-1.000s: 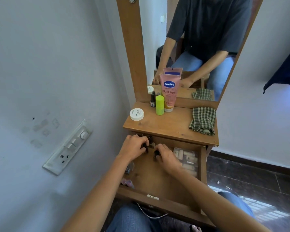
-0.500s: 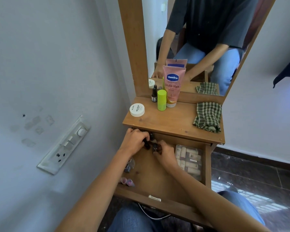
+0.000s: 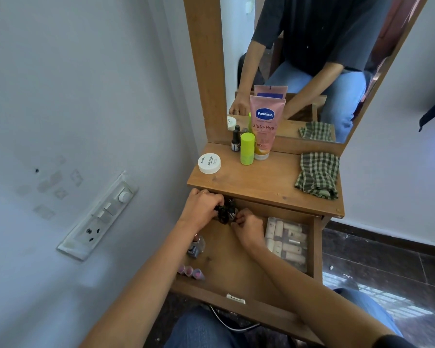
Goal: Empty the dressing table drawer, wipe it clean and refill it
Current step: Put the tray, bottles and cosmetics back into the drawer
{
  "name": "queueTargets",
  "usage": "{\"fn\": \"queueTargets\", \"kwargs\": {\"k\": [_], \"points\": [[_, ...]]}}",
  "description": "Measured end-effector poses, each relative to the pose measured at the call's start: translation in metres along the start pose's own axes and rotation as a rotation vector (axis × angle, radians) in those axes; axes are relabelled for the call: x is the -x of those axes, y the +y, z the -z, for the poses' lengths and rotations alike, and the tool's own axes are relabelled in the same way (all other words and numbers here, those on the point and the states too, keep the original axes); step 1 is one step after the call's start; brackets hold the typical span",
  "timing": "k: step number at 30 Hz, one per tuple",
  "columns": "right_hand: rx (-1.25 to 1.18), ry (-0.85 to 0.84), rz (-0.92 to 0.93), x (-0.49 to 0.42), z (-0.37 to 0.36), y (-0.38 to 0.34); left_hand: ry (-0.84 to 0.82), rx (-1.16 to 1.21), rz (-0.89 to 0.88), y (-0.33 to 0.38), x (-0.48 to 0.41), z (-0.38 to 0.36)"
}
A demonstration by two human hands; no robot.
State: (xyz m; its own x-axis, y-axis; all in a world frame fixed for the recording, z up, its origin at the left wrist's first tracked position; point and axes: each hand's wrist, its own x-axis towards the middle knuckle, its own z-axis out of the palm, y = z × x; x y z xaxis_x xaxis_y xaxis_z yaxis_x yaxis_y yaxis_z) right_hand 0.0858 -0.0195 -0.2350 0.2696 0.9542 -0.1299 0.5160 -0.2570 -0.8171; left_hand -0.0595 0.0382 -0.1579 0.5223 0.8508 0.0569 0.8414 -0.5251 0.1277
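The wooden drawer (image 3: pixel 236 270) of the dressing table is pulled open. At its back left, my left hand (image 3: pixel 201 209) and my right hand (image 3: pixel 249 227) both grip a cluster of small dark bottles (image 3: pixel 225 213) between them. A clear box of pale tubes (image 3: pixel 286 242) lies at the drawer's right side. A small grey bottle (image 3: pixel 195 248) and pink-capped items (image 3: pixel 191 271) lie along the left side. On the table top (image 3: pixel 261 182) stand a pink Vaseline tube (image 3: pixel 264 126), a green stick (image 3: pixel 247 151), a dark dropper bottle (image 3: pixel 235 141) and a white jar (image 3: pixel 209 163). A green checked cloth (image 3: pixel 317 174) lies at the right.
A tall mirror (image 3: pixel 312 59) in a wooden frame rises behind the table top. A switch and socket panel (image 3: pixel 98 217) is on the left wall close to the drawer. My knees (image 3: pixel 199 330) are under the drawer front. Dark tiled floor (image 3: pixel 374 257) lies to the right.
Both hands have drawn closer together at the drawer's back left, gathering the dark bottles. The camera has come nearer and tilted slightly.
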Motion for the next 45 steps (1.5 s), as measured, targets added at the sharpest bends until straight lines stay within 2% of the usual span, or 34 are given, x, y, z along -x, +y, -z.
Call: {"fn": "queueTargets", "kwargs": {"k": [6,17,27,31,37,43,45], "points": [[0.023,0.013,0.024,-0.001,-0.003,0.002,0.013,0.006,0.002,-0.001,0.001,0.000],[0.022,0.027,0.007,-0.002,-0.005,0.001,-0.005,-0.188,-0.012,0.009,-0.003,0.000],[0.030,-0.001,0.020,-0.003,0.000,-0.002,0.013,-0.167,0.011,0.012,0.000,0.000],[0.016,0.007,0.092,0.009,0.011,-0.004,0.076,-0.091,0.022,0.012,0.008,0.005],[0.091,0.024,0.289,0.029,0.042,-0.022,0.283,0.096,0.100,0.018,0.023,0.026],[0.237,0.177,0.485,0.003,0.080,-0.075,0.392,0.246,0.208,0.022,0.010,0.051],[0.332,0.226,0.482,-0.016,0.092,-0.096,0.428,0.343,0.266,0.024,0.000,0.057]]}}
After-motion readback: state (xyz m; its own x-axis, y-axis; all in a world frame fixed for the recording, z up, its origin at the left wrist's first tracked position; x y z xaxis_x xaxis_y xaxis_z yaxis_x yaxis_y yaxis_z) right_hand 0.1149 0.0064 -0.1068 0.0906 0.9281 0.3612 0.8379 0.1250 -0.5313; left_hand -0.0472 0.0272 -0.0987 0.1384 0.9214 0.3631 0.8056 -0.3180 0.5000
